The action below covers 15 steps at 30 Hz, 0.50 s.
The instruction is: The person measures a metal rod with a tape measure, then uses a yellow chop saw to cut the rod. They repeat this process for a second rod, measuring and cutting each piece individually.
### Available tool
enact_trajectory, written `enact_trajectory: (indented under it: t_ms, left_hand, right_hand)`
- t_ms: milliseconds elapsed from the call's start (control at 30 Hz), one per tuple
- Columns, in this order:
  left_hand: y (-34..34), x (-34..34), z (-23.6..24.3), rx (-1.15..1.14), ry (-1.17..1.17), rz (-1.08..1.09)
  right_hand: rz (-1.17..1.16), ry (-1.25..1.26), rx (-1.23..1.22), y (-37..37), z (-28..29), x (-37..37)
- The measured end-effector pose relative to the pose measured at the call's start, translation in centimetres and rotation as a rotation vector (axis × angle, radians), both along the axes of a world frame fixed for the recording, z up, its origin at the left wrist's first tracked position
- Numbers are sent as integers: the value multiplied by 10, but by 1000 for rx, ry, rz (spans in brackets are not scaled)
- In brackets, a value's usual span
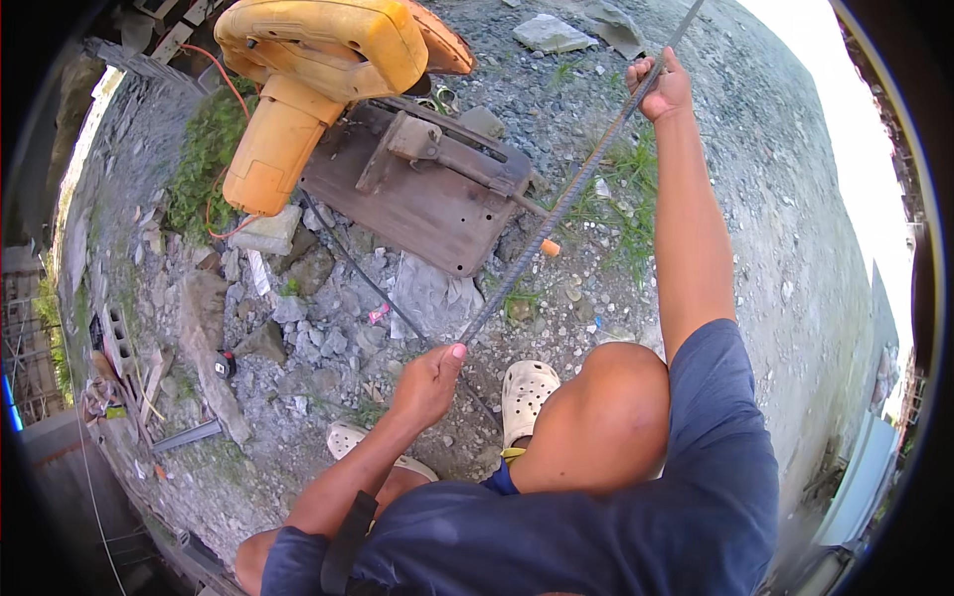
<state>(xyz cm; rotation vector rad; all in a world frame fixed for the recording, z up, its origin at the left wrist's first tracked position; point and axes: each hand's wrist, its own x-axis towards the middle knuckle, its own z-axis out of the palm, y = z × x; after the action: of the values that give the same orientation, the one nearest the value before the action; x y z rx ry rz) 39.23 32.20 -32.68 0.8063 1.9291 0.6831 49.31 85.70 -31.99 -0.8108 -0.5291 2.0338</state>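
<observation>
My left hand (427,382) is closed around a long ridged steel rebar (549,221) low in the middle of the view. My right hand (660,85) grips the same bar higher up at the right, so it runs diagonally between them. Beyond the bar sits an orange chop saw (319,60) with its head raised over a brown metal base (417,230) and a clamp (412,139). A thin dark cable or rod (360,271) crosses the ground from near the base, passing behind my left hand.
Rubble (263,340), grass (621,209) and weeds (199,169) surround the saw. A tape measure (225,365), a cinder block (117,333) and scrap wood (154,382) lie left. My clog-covered feet (524,395) are below the bar. Concrete slabs (555,33) lie at the back.
</observation>
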Motion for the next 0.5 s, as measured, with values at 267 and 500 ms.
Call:
enact_trajectory:
  t_ms: [267,500]
  left_hand:
    - [-14,1,-41,-29,-96,-53]
    - [-21,10,-59,32,83,-70]
  right_hand:
    - [-97,-114,-86,12,-26,5]
    - [-91,-107,45,-9,-9,16]
